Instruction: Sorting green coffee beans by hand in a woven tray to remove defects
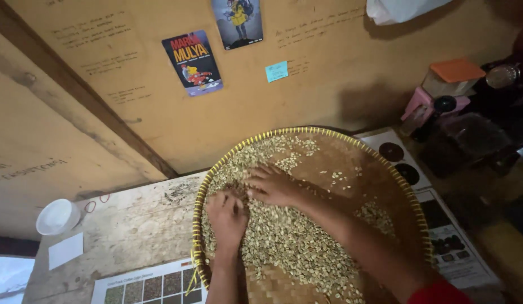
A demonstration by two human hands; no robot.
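While both hands rest on the beans, this is how the scene stands:

Left hand: the left hand [226, 217] lies palm down on the pale green coffee beans [284, 239]; its fingers are bent and close together, the tips dug into the heap. Whether a bean is pinched under them, I cannot tell.

Right hand: the right hand [273, 184] lies flat just beside the left one, a little further from the person; its fingers are spread and point to the left, touching the beans and holding nothing.

Beans: they cover the left and near part of the round woven tray [385, 169]; the far right part shows bare weave with only a few scattered beans.

Tray: it has a yellow rim and sits on a worn wooden table [132, 231].

Table, left end: a small white bowl [57, 216] and a white paper slip [65, 250], well apart from the tray.

Under tray: printed sheets with sample pictures [149, 287], one at the near edge, one at the right.

Wall: two posters [192, 62] and a blue note [276, 71].
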